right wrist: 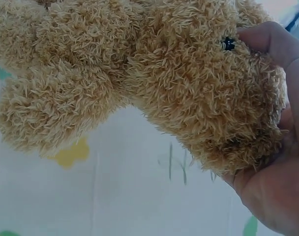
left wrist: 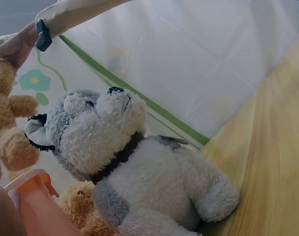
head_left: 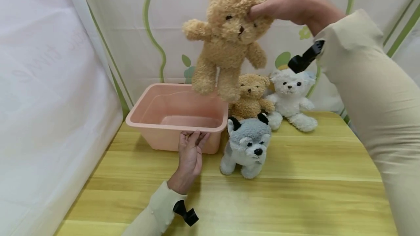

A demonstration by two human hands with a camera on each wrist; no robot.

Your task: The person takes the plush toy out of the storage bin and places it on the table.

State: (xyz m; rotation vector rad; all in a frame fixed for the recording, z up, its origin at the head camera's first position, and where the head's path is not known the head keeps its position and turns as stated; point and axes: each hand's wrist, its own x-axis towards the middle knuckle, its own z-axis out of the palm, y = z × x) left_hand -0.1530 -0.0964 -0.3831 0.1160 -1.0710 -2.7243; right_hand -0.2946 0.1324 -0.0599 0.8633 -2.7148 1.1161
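Note:
My right hand (head_left: 283,2) grips a tan teddy bear (head_left: 229,43) by the side of its head. The bear hangs upright in the air, its legs above the right end of a pink plastic tub (head_left: 177,127). In the right wrist view the thumb presses near the eye of the bear (right wrist: 198,88), with fingers behind the head. My left hand (head_left: 191,156) pinches the tub's front rim, thumb and fingers curled over it. Just right of that hand a grey-and-white husky plush (head_left: 247,148) stands on the table; it fills much of the left wrist view.
A smaller brown teddy bear (head_left: 250,99) sits behind the husky, close to the tub's right side. Beside it sits a white plush bear (head_left: 290,95). The wooden table (head_left: 311,192) has a rounded right edge. Patterned white curtains (head_left: 121,21) hang behind and at the left.

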